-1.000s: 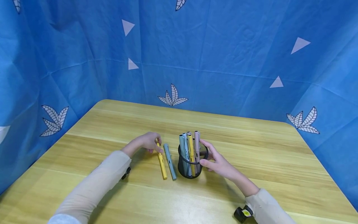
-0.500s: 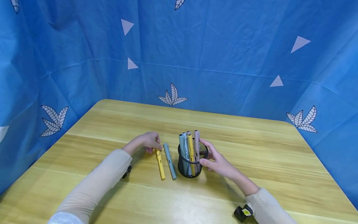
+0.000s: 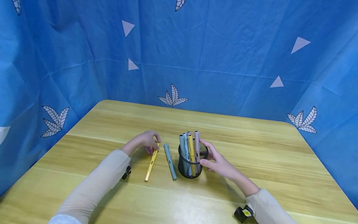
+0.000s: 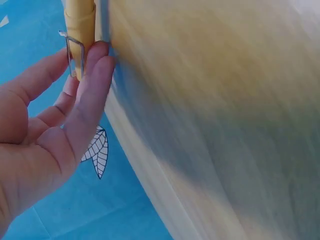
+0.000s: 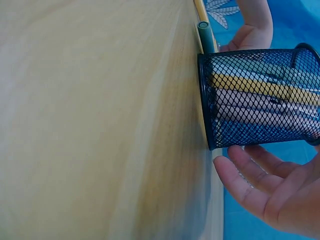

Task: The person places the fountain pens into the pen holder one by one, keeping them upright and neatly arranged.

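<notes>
My left hand (image 3: 148,140) pinches the upper, capped end of a yellow pen (image 3: 151,165) that slants toward me. In the left wrist view, fingers of the left hand (image 4: 45,145) surround the metal clip on the yellow cap (image 4: 80,22). To its right on the table lies a grey-blue pen (image 3: 170,161), apart from the hand. A black mesh pen holder (image 3: 181,168) stands upright with several pens inside, including a yellow one (image 3: 191,148) and a lilac one (image 3: 197,144). My right hand (image 3: 219,161) curves round the holder's right side, thumb at the rim; the right wrist view hides the thumb.
The wooden table (image 3: 112,124) has rounded far corners. A blue patterned curtain (image 3: 223,62) hangs behind and beside it. Each sleeved wrist carries a small black camera, the right one (image 3: 241,214) near the table's front.
The yellow pen's lower end has swung left, away from the grey-blue pen, and the pen now slants the other way. The right hand and the holder have stayed in place.
</notes>
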Tool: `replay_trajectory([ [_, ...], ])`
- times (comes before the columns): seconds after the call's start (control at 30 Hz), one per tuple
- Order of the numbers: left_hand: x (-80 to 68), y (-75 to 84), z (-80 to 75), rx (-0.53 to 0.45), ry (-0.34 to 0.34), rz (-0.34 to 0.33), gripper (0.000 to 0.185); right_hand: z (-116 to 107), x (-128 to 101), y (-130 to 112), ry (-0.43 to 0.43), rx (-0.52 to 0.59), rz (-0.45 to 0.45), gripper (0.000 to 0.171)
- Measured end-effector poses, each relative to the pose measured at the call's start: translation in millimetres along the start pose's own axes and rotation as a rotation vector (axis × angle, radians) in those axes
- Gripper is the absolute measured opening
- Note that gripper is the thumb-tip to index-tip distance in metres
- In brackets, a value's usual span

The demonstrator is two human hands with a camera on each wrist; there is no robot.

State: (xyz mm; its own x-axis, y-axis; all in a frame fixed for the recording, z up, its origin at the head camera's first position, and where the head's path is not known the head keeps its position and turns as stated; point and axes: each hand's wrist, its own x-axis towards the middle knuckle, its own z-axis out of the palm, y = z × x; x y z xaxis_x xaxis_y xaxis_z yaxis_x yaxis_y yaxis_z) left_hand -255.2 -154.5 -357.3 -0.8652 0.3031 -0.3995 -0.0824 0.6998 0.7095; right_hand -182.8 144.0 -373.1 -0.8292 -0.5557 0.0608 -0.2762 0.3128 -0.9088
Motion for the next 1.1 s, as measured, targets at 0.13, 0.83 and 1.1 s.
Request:
replay_trajectory([
  [0.13,-1.4,0.6,-3.0,-0.097,0.010,-0.005,0.022,-0.2,-0.9,-0.3,0.003,0.002,0.003,0.066],
  [0.83,-6.7,2.8,-4.4,-0.268,-0.003,0.097,0.019,-0.9,-0.6,1.2,0.007,-0.005,-0.014,0.066],
  [1.1,-9.0,10.7,-3.4,-0.242,0.059,0.097,0.028,-1.5,-0.6,0.8,-0.001,0.005,-0.013,0.067],
])
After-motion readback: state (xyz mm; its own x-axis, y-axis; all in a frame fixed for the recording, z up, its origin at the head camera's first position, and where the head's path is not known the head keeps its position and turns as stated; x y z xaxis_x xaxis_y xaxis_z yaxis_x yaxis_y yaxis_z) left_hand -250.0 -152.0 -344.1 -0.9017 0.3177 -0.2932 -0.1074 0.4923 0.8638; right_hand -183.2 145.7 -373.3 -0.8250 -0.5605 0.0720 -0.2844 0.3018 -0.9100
